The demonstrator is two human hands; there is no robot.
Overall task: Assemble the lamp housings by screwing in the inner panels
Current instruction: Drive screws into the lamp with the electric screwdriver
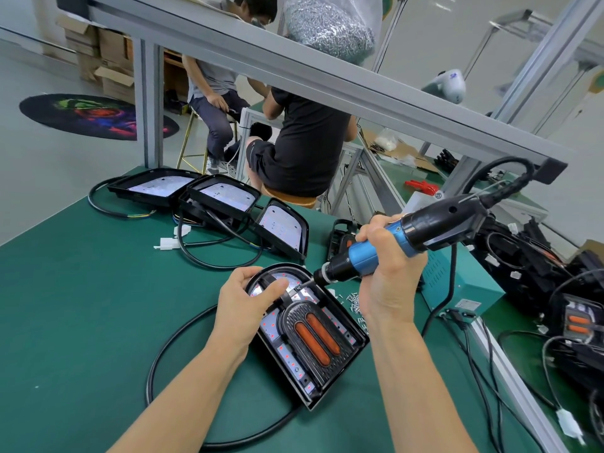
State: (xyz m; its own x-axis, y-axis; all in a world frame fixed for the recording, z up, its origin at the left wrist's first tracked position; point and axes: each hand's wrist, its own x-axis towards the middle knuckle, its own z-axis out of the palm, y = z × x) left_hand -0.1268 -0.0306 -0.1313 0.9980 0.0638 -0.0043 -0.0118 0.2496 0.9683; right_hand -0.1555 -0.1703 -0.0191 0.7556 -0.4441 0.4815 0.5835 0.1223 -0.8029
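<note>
A black lamp housing (346, 364) lies on the green table (81, 305) in front of me. Inside it sits an inner panel (304, 318) with two orange lenses, over a white LED board. My left hand (243, 299) grips the housing's rounded far end, thumb pressing on the board inside. My right hand (389, 273) holds a blue and black electric screwdriver (392, 246). Its bit points down-left and touches the top of the panel near my left thumb. A small heap of loose screws (354, 300) lies just right of the housing.
Three more open housings (225, 197) with cables lie at the table's far side. A teal power box (457, 286) stands at right, with more black lamp parts (529, 266) beyond it. Two people sit at another bench behind. A bag of screws (330, 24) rests on the aluminium frame overhead.
</note>
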